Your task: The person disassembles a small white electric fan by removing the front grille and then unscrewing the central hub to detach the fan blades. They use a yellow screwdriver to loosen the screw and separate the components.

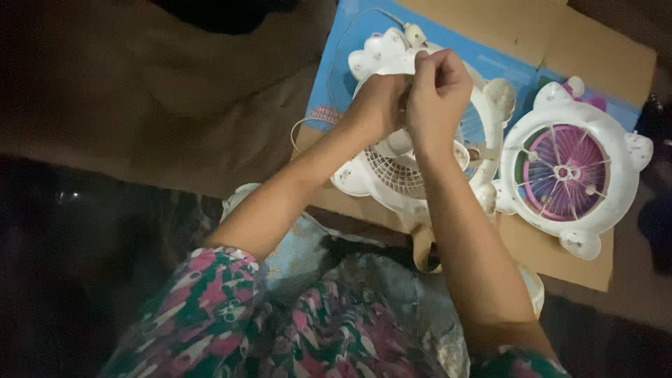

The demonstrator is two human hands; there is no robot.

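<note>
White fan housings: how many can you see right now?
2. One white fan housing sits under the left hand and right hand; another, with pink blades, lies right of it on cardboard. More may be hidden.

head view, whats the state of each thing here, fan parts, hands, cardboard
white fan housing: lying flat, front grille off, both hands over it
front grille with pink blades: detached, lying flat beside the housing
cardboard sheet: flattened under both parts
left hand: fingers closed, contents hidden
right hand: fingers closed, contents hidden
</note>
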